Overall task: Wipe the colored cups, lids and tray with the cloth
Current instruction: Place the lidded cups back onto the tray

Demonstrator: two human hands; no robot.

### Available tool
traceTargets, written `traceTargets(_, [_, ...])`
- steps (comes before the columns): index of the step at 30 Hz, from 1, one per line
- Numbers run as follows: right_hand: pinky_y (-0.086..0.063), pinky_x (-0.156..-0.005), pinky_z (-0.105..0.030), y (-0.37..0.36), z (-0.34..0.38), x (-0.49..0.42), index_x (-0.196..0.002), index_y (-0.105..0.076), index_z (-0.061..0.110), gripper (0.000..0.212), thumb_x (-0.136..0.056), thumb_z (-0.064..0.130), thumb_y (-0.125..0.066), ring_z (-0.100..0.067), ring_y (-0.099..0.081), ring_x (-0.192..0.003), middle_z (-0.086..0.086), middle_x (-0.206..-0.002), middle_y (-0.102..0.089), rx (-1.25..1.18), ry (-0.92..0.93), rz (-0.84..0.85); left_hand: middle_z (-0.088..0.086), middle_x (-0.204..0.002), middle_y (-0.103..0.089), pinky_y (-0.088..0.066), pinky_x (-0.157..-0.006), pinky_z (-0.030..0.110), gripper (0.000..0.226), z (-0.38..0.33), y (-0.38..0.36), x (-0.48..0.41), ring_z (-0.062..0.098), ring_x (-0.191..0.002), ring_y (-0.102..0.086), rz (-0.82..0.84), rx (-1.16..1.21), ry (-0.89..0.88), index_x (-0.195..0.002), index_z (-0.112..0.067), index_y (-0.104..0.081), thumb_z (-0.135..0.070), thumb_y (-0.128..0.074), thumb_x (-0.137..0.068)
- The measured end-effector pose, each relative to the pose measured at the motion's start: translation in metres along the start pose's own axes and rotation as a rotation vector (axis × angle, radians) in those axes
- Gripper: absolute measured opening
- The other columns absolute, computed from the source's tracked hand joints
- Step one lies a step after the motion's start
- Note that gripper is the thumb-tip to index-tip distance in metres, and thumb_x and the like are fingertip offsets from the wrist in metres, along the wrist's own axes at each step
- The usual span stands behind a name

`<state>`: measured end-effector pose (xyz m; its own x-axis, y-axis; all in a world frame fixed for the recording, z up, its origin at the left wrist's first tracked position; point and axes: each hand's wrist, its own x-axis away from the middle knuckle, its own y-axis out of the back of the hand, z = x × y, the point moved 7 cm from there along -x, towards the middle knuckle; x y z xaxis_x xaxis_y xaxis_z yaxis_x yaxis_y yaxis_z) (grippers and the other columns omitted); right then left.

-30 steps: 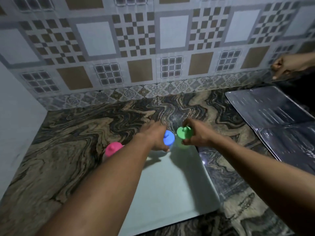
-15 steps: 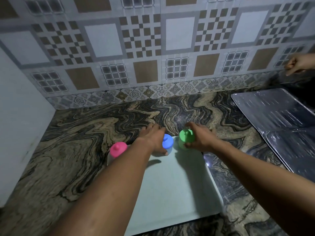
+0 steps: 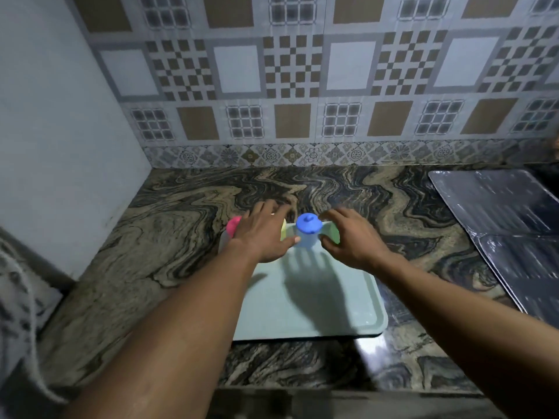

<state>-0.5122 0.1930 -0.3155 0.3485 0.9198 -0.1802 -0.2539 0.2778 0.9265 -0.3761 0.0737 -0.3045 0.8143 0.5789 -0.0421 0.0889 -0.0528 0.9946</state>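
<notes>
A pale green tray lies on the marbled counter. At its far edge stands a clear cup with a blue lid, in plain sight between my hands. My left hand spreads straight fingers over a pink-lidded cup and a sliver of a yellow one. With its fingers stretched forward, my right hand hovers over a green cup, thumb beside it. Both hands are blurred, and neither plainly grips anything. No cloth shows on the counter.
A shiny foil-like sheet covers the counter at the right. Behind the counter rises a tiled wall, and a plain wall closes the left side. Patterned fabric hangs at the lower left edge.
My left hand let go of the blue-lidded cup and moved left over the pink and yellow ones. My right hand loosened from the green lid. The other person's hand at the right left view.
</notes>
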Motion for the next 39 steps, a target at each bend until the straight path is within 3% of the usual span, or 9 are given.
traceTargets(6, [-0.048, -0.095, -0.04, -0.037, 0.027, 0.06, -0.134, -0.058, 0.018, 0.053, -0.087, 0.041, -0.063, -0.032, -0.054, -0.121, -0.009, -0.132, -0.061, -0.056, 0.07, 0.193, 0.007, -0.16, -0.024, -0.027, -0.116, 0.047, 0.082, -0.001, -0.045, 0.089, 0.029, -0.146, -0.023, 0.234, 0.024, 0.121, -0.154, -0.026, -0.024, -0.065, -0.054, -0.088])
traceTargets(14, [-0.047, -0.102, -0.042, -0.084, 0.037, 0.12, -0.137, -0.056, 0.023, 0.059, -0.085, 0.05, -0.063, -0.027, -0.051, -0.13, -0.003, -0.141, -0.056, -0.053, 0.124, 0.348, 0.004, -0.167, -0.005, -0.019, -0.121, 0.048, 0.091, 0.007, -0.108, 0.172, 0.028, -0.153, -0.005, 0.456, 0.095, 0.252, -0.157, -0.027, -0.013, -0.066, -0.056, -0.087])
traceTargets(18, [-0.047, -0.103, -0.044, -0.098, 0.031, 0.13, -0.136, -0.057, 0.024, 0.059, -0.085, 0.054, -0.062, -0.028, -0.049, -0.132, -0.003, -0.143, -0.055, -0.021, 0.108, 0.355, 0.002, -0.167, -0.002, -0.018, -0.122, 0.046, 0.079, 0.012, -0.116, 0.188, 0.027, -0.153, -0.003, 0.463, 0.125, 0.296, -0.157, -0.028, -0.014, -0.056, -0.052, -0.095])
traceTargets(24, [-0.049, -0.095, -0.046, -0.114, 0.019, 0.121, -0.119, -0.062, 0.032, 0.048, -0.081, 0.06, -0.053, -0.027, -0.053, -0.12, 0.003, -0.125, -0.059, -0.048, 0.083, 0.402, 0.002, -0.166, -0.01, -0.019, -0.122, 0.042, 0.059, 0.021, -0.117, 0.183, 0.025, -0.153, -0.009, 0.411, 0.209, 0.331, -0.155, -0.028, -0.025, -0.04, -0.048, -0.102])
traceTargets(32, [-0.043, -0.105, -0.047, -0.127, 0.017, 0.071, -0.126, -0.063, 0.028, 0.045, -0.087, 0.049, -0.063, -0.029, -0.047, -0.131, -0.003, -0.141, -0.053, -0.045, 0.055, 0.362, 0.004, -0.164, -0.022, -0.023, -0.12, 0.038, 0.056, 0.052, -0.111, 0.134, 0.026, -0.15, -0.02, 0.361, 0.217, 0.351, -0.152, -0.027, -0.035, -0.038, -0.053, -0.1])
traceTargets(39, [-0.044, -0.104, -0.045, -0.139, 0.004, -0.01, -0.125, -0.064, 0.026, 0.049, -0.083, 0.05, -0.068, -0.03, -0.051, -0.128, -0.005, -0.139, -0.054, -0.09, -0.002, 0.361, 0.005, -0.162, -0.028, -0.031, -0.116, 0.04, 0.058, 0.097, -0.109, 0.056, 0.025, -0.146, -0.03, 0.358, 0.186, 0.316, -0.149, -0.027, -0.04, -0.043, -0.058, -0.096])
